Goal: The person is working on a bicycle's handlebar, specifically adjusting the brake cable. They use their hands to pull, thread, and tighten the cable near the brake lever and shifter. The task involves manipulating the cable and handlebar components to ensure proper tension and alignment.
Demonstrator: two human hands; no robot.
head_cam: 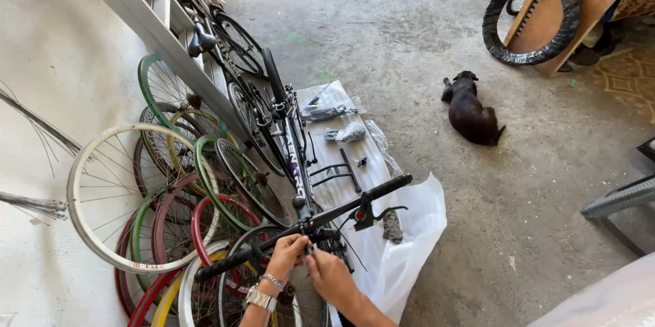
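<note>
Black handlebar point(307, 221): both hands point(310, 259) pinch its centre clamp.

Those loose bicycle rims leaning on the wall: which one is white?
The big white rim at the front of the stack, farthest left; the rims behind it are green, red, maroon or yellow.

There is one view only, from the person's head, tilted steeply down and forward. The handlebar point(307, 221) and both hands sit close at the bottom edge; beyond them the concrete floor point(423, 40) stretches off toward a bright doorway.
</note>
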